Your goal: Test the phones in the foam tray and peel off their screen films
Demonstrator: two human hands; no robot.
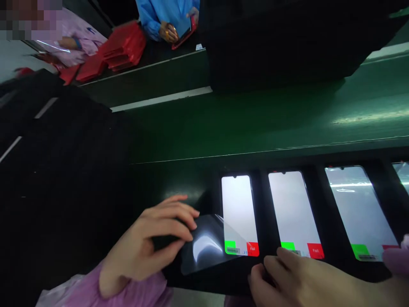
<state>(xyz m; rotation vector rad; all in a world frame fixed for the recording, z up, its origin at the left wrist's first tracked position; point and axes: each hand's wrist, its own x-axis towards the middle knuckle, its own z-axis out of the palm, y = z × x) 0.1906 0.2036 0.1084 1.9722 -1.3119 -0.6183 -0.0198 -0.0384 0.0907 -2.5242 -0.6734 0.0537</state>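
A row of phones lies screen-up in a black tray [265, 187] at the near edge of the bench. The lit white screens each show a green and a red button at the bottom: first phone [239, 213], second phone [295, 213], third phone [359, 211]. My left hand [150, 245] curls its fingers over a dark phone [204, 247] with a glossy unlit screen at the tray's left end. My right hand [297, 279] rests with bent fingers on the tray's front edge below the second phone; what it grips is not clear.
A green conveyor belt [271, 119] runs behind the tray. Across it, stacked red trays [118, 49] lie on a far bench, where a person in blue holds a red-cased phone [183, 32] and a person in pink sits at far left. A dark box [271, 42] looms at top right.
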